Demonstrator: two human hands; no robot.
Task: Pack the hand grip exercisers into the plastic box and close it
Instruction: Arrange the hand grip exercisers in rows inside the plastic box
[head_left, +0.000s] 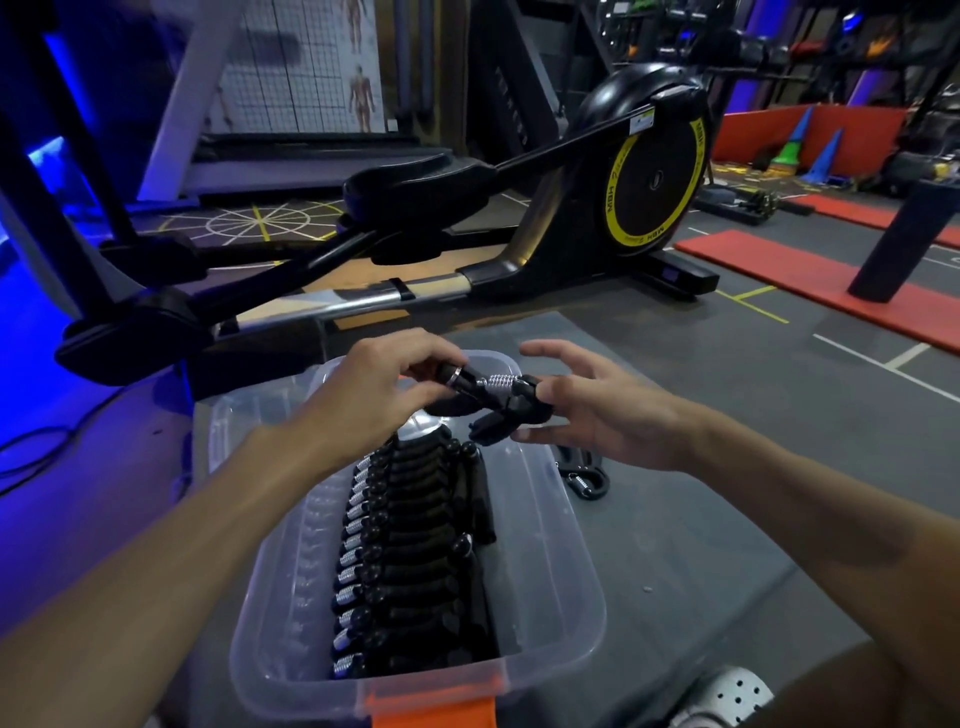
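Observation:
A clear plastic box (563, 597) with an orange latch sits on the floor in front of me. A row of several black hand grip exercisers (410, 561) with silver springs lies packed along its middle. Over the far end of the box my left hand (384, 384) pinches one handle of a black exerciser (488, 395). My right hand (597, 410) has its fingers spread, and its fingertips touch the exerciser's other end. Another exerciser (584, 475) lies on the floor just right of the box.
A black elliptical trainer (519, 208) with a yellow-ringed wheel stands close behind the box. Red mats (810, 275) and a dark post lie to the right. A white perforated shoe (727, 696) shows at the bottom right. A cable runs on the floor at left.

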